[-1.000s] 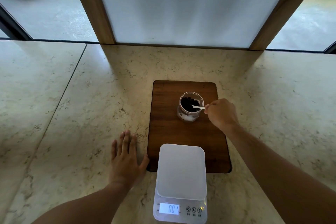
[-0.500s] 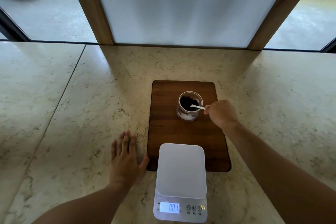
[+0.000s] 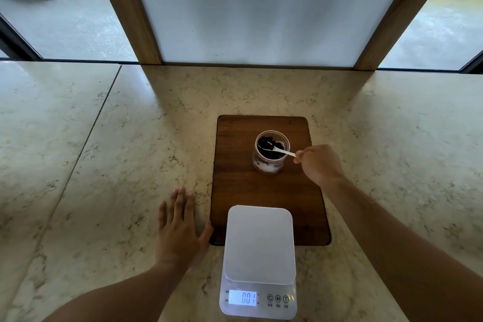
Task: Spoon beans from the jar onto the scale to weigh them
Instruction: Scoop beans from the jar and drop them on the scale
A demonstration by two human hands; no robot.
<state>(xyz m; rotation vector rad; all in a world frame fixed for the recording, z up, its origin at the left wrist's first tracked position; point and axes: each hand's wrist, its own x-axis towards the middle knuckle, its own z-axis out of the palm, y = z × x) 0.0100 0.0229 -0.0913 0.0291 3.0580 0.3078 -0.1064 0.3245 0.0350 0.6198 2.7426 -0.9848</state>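
A clear jar (image 3: 269, 166) of dark beans stands upright on a brown wooden board (image 3: 243, 188). My right hand (image 3: 320, 165) is just right of the jar and grips the handle of a small white spoon (image 3: 283, 151). The spoon's bowl sits at the jar's mouth with dark beans on it. A white digital scale (image 3: 258, 246) lies at the near end of the board, its platform bare and its lit display reading 001. My left hand (image 3: 180, 227) rests flat on the counter, left of the scale, fingers spread, thumb by the board's corner.
The marble counter (image 3: 104, 165) stretches wide to both sides. At the back, a frosted panel (image 3: 261, 8) between two slanted wooden posts and window glass bounds the counter.
The spoon's bowl has come up from inside the jar to its mouth, now carrying beans. My left hand and the scale have stayed put.
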